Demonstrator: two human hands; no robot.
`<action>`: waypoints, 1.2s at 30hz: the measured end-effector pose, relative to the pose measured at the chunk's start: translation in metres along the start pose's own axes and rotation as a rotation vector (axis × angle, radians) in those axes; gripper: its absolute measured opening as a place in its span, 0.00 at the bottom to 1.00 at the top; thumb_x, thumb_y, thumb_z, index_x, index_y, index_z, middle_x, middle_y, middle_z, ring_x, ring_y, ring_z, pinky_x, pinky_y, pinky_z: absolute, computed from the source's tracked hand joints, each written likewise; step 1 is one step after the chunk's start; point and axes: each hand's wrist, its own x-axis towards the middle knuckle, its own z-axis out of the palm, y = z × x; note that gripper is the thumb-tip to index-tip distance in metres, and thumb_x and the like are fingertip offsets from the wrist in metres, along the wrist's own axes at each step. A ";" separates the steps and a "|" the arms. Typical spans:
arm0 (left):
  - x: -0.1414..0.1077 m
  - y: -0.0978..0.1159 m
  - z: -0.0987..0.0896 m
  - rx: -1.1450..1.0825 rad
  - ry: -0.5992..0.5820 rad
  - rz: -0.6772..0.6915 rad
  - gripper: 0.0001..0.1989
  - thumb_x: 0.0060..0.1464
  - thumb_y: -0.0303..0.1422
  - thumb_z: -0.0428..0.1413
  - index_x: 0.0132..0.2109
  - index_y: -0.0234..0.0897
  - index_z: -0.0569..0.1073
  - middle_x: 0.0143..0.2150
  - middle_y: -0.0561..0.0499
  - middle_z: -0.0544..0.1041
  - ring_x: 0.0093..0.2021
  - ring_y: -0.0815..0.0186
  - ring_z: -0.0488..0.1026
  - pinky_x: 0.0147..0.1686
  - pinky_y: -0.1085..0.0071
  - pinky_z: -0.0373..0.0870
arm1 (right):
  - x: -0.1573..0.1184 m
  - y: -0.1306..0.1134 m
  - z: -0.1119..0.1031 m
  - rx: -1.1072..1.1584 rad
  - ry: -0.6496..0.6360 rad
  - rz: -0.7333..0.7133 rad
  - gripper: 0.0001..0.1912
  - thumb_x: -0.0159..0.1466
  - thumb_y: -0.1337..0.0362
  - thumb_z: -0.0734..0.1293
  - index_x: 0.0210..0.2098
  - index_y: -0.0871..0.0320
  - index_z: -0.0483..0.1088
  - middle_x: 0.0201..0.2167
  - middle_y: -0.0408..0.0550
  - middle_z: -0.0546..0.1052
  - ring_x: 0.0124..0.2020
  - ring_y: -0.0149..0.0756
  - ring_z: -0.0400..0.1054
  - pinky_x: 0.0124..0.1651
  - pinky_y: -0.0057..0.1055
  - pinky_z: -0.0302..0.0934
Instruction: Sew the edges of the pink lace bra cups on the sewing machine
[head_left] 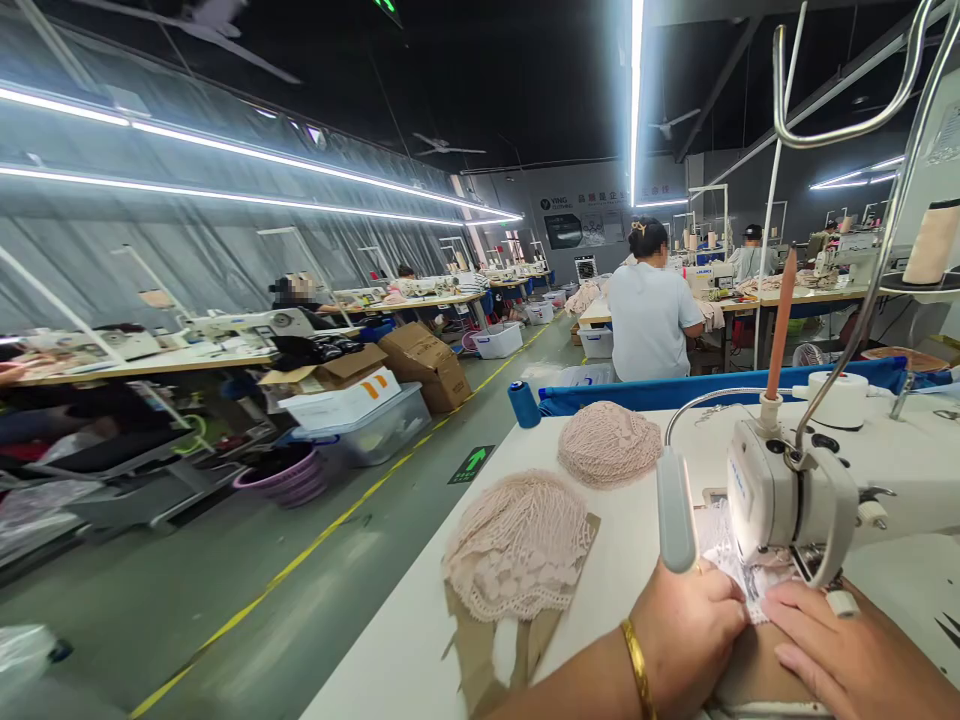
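A white sewing machine (780,490) stands on the white table at the right. White lace (726,535) lies under its needle area. My left hand (686,615), with a gold bangle at the wrist, has its fingers curled on the left edge of the lace. My right hand (832,640) lies over the right side of the lace with its fingers stretched out, close under the machine head. Below the lace, between my hands, is a beige surface. Left of the machine are two beige lace cups (517,545) (609,443), the nearer one on brown card.
A blue thread spool (523,405) stands at the table's far left corner (480,430). Behind the table is a blue cloth trough (600,396). A person in a light shirt sits ahead. Boxes and a purple basket (285,478) line the aisle at the left.
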 end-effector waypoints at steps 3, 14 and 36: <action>0.001 -0.002 0.000 0.007 0.002 -0.037 0.14 0.70 0.27 0.51 0.41 0.41 0.80 0.41 0.52 0.84 0.40 0.61 0.78 0.53 0.60 0.68 | 0.000 0.001 0.002 0.000 0.034 0.043 0.18 0.79 0.55 0.59 0.57 0.48 0.78 0.44 0.47 0.87 0.37 0.40 0.83 0.39 0.32 0.76; 0.004 -0.003 -0.004 0.071 0.004 -0.012 0.06 0.65 0.25 0.57 0.41 0.37 0.78 0.42 0.52 0.83 0.40 0.62 0.78 0.52 0.59 0.66 | 0.000 0.005 0.002 -0.057 0.006 0.057 0.18 0.77 0.55 0.62 0.57 0.50 0.79 0.48 0.49 0.87 0.35 0.41 0.84 0.35 0.31 0.79; 0.008 0.008 -0.036 0.030 -0.312 -0.295 0.19 0.61 0.51 0.65 0.37 0.39 0.78 0.35 0.50 0.80 0.37 0.59 0.77 0.49 0.59 0.71 | 0.007 0.009 -0.008 -0.134 0.060 0.085 0.13 0.74 0.61 0.64 0.52 0.46 0.80 0.48 0.46 0.87 0.42 0.46 0.83 0.40 0.37 0.77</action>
